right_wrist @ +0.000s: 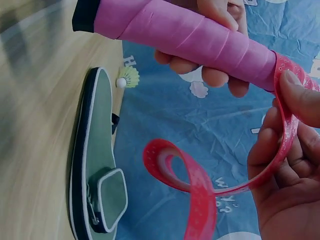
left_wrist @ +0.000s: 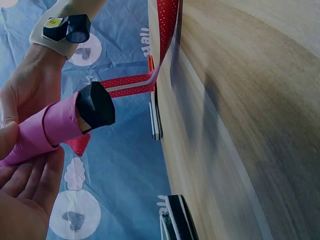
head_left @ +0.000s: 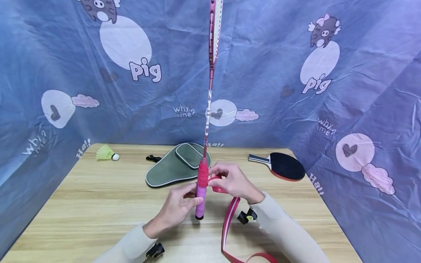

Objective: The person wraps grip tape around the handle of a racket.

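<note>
R sleeve (head_left: 289,230) & L sleeve (head_left: 126,246) nearest cam, coming in from table's (head_left: 82,219) near side. L hand (head_left: 175,205) grips badminton racket (head_left: 208,113) by its handle, fingers & thumb round purple wrap (head_left: 200,197); racket upright abt mid-table, head up, butt clear of surface. R hand (head_left: 234,179) pinches red tape (head_left: 226,223) right beside red wrap (head_left: 203,175) on upper handle; tape loops below R hand, then trails twd near edge. Green case (head_left: 172,168) w/ pocket lies nr middle of far edge, black handle (head_left: 153,158) just off its L side. Yellow shuttlecock (head_left: 106,153) nr far L corner. TT bat (head_left: 287,166), black face up, nr far R corner, its handle pointing L.
</note>
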`<move>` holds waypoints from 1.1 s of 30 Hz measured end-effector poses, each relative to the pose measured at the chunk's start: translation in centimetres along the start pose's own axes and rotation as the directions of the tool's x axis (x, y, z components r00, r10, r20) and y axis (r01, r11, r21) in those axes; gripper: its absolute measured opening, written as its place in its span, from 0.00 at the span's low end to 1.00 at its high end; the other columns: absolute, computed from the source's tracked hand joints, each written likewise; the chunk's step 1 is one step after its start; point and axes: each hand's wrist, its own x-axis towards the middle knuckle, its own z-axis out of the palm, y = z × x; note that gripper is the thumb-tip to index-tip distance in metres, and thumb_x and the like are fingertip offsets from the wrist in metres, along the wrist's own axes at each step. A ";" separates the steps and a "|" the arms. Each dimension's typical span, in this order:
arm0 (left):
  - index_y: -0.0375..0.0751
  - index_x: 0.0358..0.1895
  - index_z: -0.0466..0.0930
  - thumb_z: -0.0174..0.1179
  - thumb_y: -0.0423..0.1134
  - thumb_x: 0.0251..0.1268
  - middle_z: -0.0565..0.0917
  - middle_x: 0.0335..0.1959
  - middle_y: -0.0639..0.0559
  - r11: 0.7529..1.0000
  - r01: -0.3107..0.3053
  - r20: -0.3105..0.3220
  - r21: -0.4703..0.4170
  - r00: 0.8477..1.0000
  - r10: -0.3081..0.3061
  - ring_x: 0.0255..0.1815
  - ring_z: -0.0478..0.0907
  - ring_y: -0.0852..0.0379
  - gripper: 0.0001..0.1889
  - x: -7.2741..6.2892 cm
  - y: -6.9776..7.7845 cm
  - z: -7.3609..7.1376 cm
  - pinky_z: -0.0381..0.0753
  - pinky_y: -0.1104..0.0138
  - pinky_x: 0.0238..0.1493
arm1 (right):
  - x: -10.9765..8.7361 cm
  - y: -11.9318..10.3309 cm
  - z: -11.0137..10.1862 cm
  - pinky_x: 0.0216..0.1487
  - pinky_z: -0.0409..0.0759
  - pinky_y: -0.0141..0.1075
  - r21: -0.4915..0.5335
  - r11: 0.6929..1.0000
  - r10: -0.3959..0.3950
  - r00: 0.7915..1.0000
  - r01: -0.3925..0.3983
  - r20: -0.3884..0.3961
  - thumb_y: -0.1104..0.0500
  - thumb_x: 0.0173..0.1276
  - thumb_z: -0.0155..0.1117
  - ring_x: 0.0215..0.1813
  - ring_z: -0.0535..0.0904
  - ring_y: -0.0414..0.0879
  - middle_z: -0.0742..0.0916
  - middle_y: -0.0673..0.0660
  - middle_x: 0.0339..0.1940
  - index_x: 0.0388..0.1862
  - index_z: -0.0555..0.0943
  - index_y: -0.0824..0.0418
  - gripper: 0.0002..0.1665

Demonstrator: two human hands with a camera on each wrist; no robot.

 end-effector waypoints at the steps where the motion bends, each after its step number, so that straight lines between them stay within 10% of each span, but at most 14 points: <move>1: 0.40 0.63 0.80 0.67 0.35 0.65 0.90 0.44 0.49 1.000 -0.001 0.010 0.000 1.000 0.001 0.46 0.85 0.60 0.22 0.0 0.0 -0.1 0.88 0.68 0.50 | 0.0 0.0 0.0 0.28 0.77 0.28 0.011 1.000 0.009 1.000 -0.009 -0.002 0.62 0.60 0.77 0.30 0.77 0.37 0.85 0.51 0.28 0.41 0.88 0.56 0.10; 20: 0.34 0.64 0.79 0.60 0.36 0.73 0.86 0.58 0.40 0.988 -0.043 0.196 -0.148 0.978 0.072 0.58 0.81 0.62 0.19 -0.1 -0.6 -0.7 0.85 0.60 0.61 | 0.7 1.1 -0.3 0.43 0.85 0.28 0.184 0.980 0.036 0.979 -0.074 0.200 0.63 0.64 0.73 0.39 0.84 0.37 0.90 0.65 0.40 0.46 0.87 0.67 0.13; 27: 0.38 0.59 0.81 0.69 0.36 0.64 0.88 0.44 0.43 0.989 0.040 -0.028 -0.142 0.999 -0.044 0.43 0.83 0.65 0.20 0.2 -0.3 0.1 0.89 0.69 0.45 | 0.5 0.8 0.1 0.39 0.84 0.28 0.183 0.982 0.034 0.999 -0.040 0.033 0.67 0.62 0.73 0.36 0.82 0.34 0.89 0.68 0.39 0.46 0.86 0.70 0.13; 33: 0.43 0.51 0.86 0.76 0.36 0.56 0.88 0.34 0.51 0.997 -0.069 -0.201 0.028 0.977 0.073 0.34 0.84 0.64 0.18 -0.1 -0.2 1.1 0.89 0.71 0.35 | 0.4 0.7 0.6 0.34 0.82 0.27 0.179 0.982 0.066 0.996 -0.054 -0.060 0.68 0.62 0.73 0.33 0.81 0.35 0.90 0.66 0.39 0.45 0.87 0.69 0.12</move>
